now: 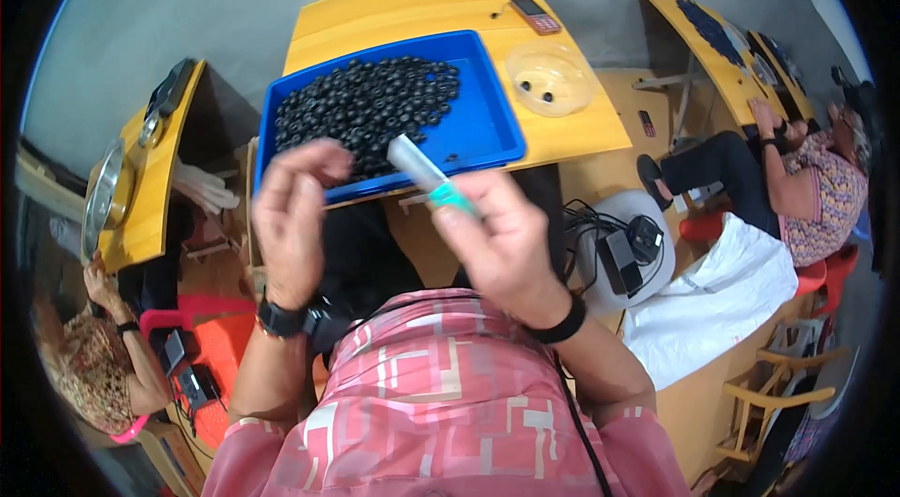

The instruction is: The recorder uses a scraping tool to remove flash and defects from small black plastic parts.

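Note:
A small knife [418, 165] with a pale blade and a green handle is gripped in my right hand [506, 239], its blade pointing up and left over the tray's front edge. My left hand [295, 220] is raised at the front left corner of the tray, fingers bent toward the right. Motion blurs those fingers, so whether they hold anything cannot be made out. Beyond both hands lies a blue rectangular tray [483, 112], its left and middle heaped with small, round, black fruits or nuts [366, 108].
On the yellow table [403, 5] stand a clear round bowl [567, 89] with two dark pieces and a red phone [536, 16]. People sit at tables to the left and right. A grey stool [628, 225] with cables and a white sack [712, 286] are at right.

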